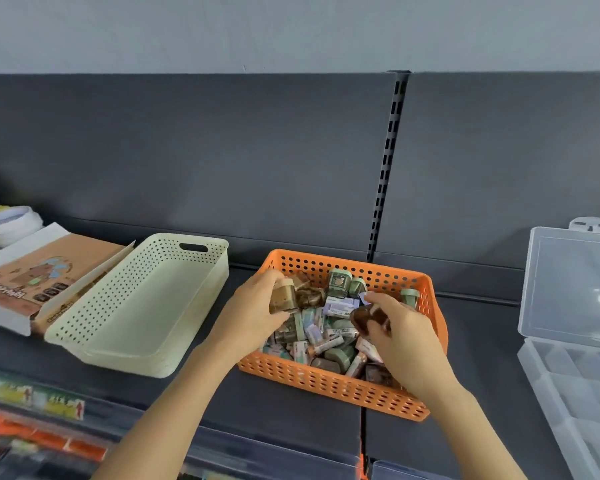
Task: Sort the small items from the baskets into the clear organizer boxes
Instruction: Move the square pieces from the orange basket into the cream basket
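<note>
Head view: both hands (253, 306) reaching into orange basket (326, 382) of small items (326, 341)

A person is leaning over a dark grey shelf (291, 427), working with both bare hands inside the perforated orange basket sitting at its middle. The left hand is curling its fingers and thumb around a small brown jar (283, 301) with a pale lid, holding it just above the pile at the basket's far left corner. The right hand (406, 341) is pinching a dark brown piece (366, 318) between thumb and fingers over the right side of the pile. Green tins, pale little cartons and more brown pieces are lying jumbled in the basket beneath. A cream basket (174, 268) is standing just to the left, showing only its bare floor. At the right edge, a clear organizer box (568, 368) is sitting with its lid (568, 282) standing open, well apart from the hands. A brown printed carton (35, 282) is lying open beside the cream basket, with white rolls (11, 221) behind it. Blurred bins (32, 410) are showing below the shelf's front edge.
</note>
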Demonstrator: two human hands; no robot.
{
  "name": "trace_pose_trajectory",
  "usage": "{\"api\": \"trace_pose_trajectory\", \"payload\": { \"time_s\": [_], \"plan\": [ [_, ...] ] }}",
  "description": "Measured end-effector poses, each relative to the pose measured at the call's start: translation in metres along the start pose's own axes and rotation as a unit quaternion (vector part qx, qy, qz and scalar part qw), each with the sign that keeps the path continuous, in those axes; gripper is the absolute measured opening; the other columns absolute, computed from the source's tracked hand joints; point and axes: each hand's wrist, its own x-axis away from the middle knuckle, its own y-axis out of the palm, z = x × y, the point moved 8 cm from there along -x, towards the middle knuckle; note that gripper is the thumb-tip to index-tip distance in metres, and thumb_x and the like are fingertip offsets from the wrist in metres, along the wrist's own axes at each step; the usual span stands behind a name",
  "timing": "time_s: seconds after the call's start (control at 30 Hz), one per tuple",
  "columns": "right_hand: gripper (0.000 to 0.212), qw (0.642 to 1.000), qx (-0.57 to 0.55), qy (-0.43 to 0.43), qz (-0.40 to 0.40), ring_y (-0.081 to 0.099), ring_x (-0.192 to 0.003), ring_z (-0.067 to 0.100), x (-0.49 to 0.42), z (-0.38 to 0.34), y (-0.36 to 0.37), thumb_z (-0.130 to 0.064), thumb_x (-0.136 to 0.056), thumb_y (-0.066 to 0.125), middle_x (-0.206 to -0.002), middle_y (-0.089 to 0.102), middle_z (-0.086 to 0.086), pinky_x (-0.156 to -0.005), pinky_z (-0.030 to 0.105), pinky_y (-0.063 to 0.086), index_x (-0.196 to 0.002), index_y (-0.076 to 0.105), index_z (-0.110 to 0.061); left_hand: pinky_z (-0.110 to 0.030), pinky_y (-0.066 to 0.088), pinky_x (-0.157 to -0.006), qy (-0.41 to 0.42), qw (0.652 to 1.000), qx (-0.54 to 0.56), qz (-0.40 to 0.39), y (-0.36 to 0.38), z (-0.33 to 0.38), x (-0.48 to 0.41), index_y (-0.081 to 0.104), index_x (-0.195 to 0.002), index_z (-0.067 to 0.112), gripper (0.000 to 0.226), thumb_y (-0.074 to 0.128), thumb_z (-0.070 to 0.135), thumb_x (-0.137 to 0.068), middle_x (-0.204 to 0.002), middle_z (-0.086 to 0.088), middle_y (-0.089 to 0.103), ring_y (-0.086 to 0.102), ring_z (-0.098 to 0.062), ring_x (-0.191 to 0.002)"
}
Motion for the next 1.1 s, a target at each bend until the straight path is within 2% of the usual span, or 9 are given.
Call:
{"api": "trace_pose_trajectory", "payload": {
  "time_s": [0.1, 0.17, 0.27, 0.4, 0.53, 0.6, 0.73, 0.93, 1.1],
  "plan": [
    [0.039, 1.000, -0.029, 0.004, -0.008, 0.058, -0.075, 0.012, -0.003, -0.013, 0.008, -0.009, -0.091, 0.055, -0.103, 0.064, -0.001, -0.067, 0.018, 0.047, -0.129, 0.055, -0.018, -0.024, 0.044, -0.090, 0.001, 1.000, 0.006, 0.010, -0.013, -0.008, 0.005, 0.044, -0.134, 0.028, 0.059, 0.072, 0.023, -0.082, -0.130, 0.008, 0.051, 0.051, -0.011, -0.115],
    [0.037, 0.999, -0.032, 0.001, -0.029, 0.062, -0.072, 0.015, -0.008, -0.022, 0.018, -0.009, -0.091, 0.054, -0.094, 0.060, -0.005, -0.063, 0.020, 0.048, -0.127, 0.055, -0.018, -0.017, 0.037, -0.088, 0.008, 1.000, 0.007, 0.019, -0.023, -0.013, 0.006, 0.045, -0.135, 0.031, 0.060, 0.071, 0.023, -0.082, -0.130, 0.008, 0.048, 0.050, -0.008, -0.114],
    [0.044, 0.998, 0.002, -0.027, -0.062, 0.061, -0.069, 0.014, -0.020, -0.039, 0.035, -0.003, -0.092, 0.046, -0.110, 0.059, 0.003, -0.063, 0.019, 0.048, -0.132, 0.053, -0.021, -0.016, 0.037, -0.085, 0.022, 0.999, 0.016, 0.028, -0.033, -0.021, 0.003, 0.050, -0.131, 0.031, 0.056, 0.072, 0.018, -0.081, -0.125, 0.011, 0.044, 0.050, -0.007, -0.108],
    [0.051, 0.985, 0.106, -0.065, -0.120, 0.061, -0.096, 0.029, -0.034, -0.066, 0.069, 0.005, -0.090, 0.044, -0.128, 0.046, 0.007, -0.075, 0.029, 0.052, -0.131, 0.054, -0.025, -0.026, 0.048, -0.087, 0.056, 0.998, 0.038, 0.001, -0.042, -0.036, -0.004, 0.049, -0.129, 0.035, 0.059, 0.070, 0.012, -0.080, -0.125, 0.015, 0.044, 0.050, -0.004, -0.105],
    [0.037, 0.958, 0.221, -0.080, -0.161, 0.044, -0.114, 0.032, -0.039, -0.085, 0.094, -0.018, -0.093, 0.050, -0.135, 0.035, 0.009, -0.090, 0.038, 0.047, -0.130, 0.050, -0.023, -0.029, 0.048, -0.091, 0.071, 0.996, 0.051, -0.016, -0.057, -0.063, -0.011, 0.049, -0.130, 0.035, 0.059, 0.071, 0.012, -0.080, -0.124, 0.017, 0.045, 0.049, -0.004, -0.107],
    [0.043, 0.938, 0.278, -0.083, -0.191, 0.040, -0.116, 0.031, -0.040, -0.090, 0.100, -0.034, -0.089, 0.059, -0.136, 0.031, 0.008, -0.094, 0.038, 0.044, -0.130, 0.050, -0.023, -0.027, 0.046, -0.092, 0.076, 0.996, 0.051, -0.023, -0.064, -0.078, -0.014, 0.049, -0.129, 0.035, 0.060, 0.071, 0.012, -0.079, -0.124, 0.018, 0.044, 0.048, -0.003, -0.106],
    [0.053, 0.911, 0.337, -0.056, -0.232, 0.039, -0.115, 0.029, -0.043, -0.094, 0.105, -0.043, -0.082, 0.069, -0.133, 0.029, 0.008, -0.095, 0.038, 0.044, -0.129, 0.051, -0.026, -0.026, 0.046, -0.091, 0.085, 0.994, 0.046, -0.050, -0.074, -0.108, -0.020, 0.050, -0.127, 0.038, 0.058, 0.072, 0.013, -0.079, -0.126, 0.020, 0.046, 0.048, -0.002, -0.105],
    [0.051, 0.938, 0.305, -0.028, -0.165, 0.037, -0.119, 0.026, -0.057, -0.128, 0.086, -0.050, -0.082, 0.064, -0.133, 0.030, 0.002, -0.099, 0.035, 0.040, -0.129, 0.051, -0.037, -0.032, 0.049, -0.088, 0.030, 0.991, -0.074, -0.105, -0.085, -0.175, -0.030, 0.047, -0.129, 0.035, 0.054, 0.068, 0.020, -0.082, -0.123, 0.016, 0.047, 0.053, -0.009, -0.104],
    [0.047, 0.964, 0.231, -0.085, -0.103, 0.042, -0.108, 0.024, -0.086, -0.190, 0.111, -0.052, -0.079, 0.066, -0.124, 0.034, 0.001, -0.094, 0.033, 0.043, -0.120, 0.056, -0.033, -0.036, 0.052, -0.078, 0.010, 0.960, -0.183, -0.210, -0.071, -0.208, -0.029, 0.055, -0.110, 0.024, 0.033, 0.065, 0.028, -0.079, -0.102, 0.005, 0.056, 0.058, -0.017, -0.089]
  ]
}}
